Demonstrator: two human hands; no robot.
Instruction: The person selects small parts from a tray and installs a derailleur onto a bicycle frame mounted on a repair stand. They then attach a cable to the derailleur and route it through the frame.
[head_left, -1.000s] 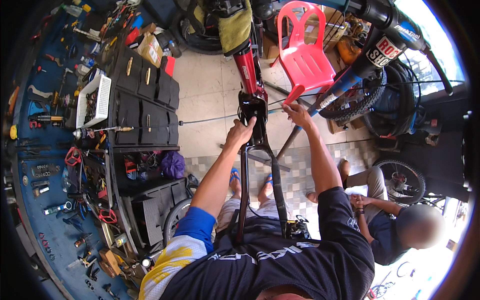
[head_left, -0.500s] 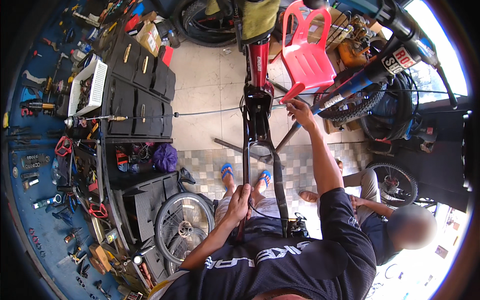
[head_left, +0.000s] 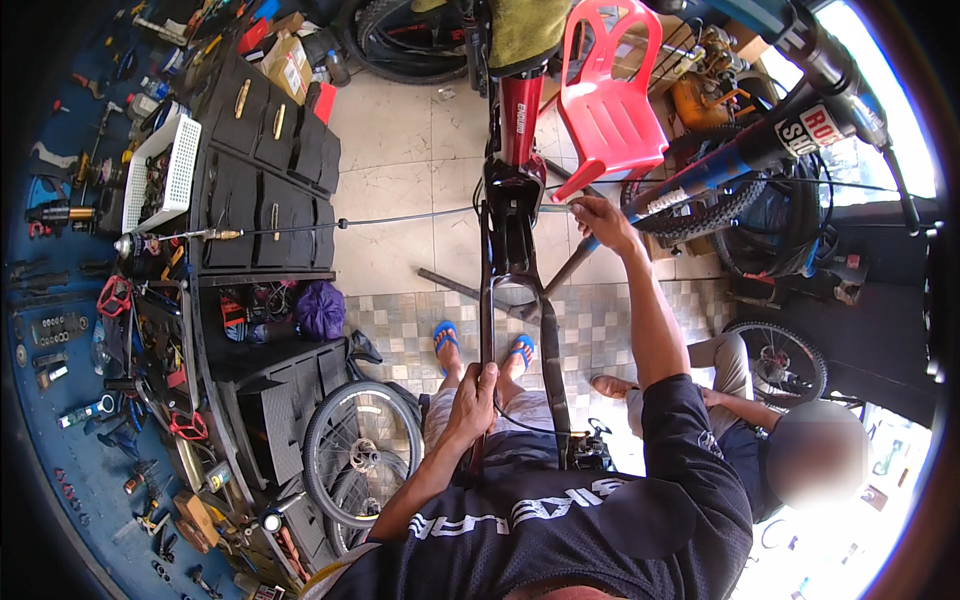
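Observation:
A bicycle frame [head_left: 519, 125], red toward its far end and black in its rear part, stretches away in front of me. My left hand [head_left: 473, 403] wraps round the black left stay [head_left: 488, 335], close to my lap. Out to the right of the frame's pivot area, my right hand [head_left: 602, 224] is closed, thumb and fingertips pinched on a slim grey rod that points at the frame. What kind of rod it is I cannot make out. A thin dark line [head_left: 400, 217] with a brass-coloured fitting [head_left: 222, 234] crosses from the left toward the frame.
Left stand a tool wall [head_left: 50, 420], black drawers [head_left: 236, 170] and a white basket [head_left: 190, 170]. A wheel [head_left: 318, 440] leans beside my left arm. A red plastic chair [head_left: 612, 120] and a blue-black bicycle [head_left: 700, 178] are beyond my right hand. A person [head_left: 745, 450] sits at right.
The whole view has shifted slightly, so most things sit a little further left. Both hands keep their grips in about the same places.

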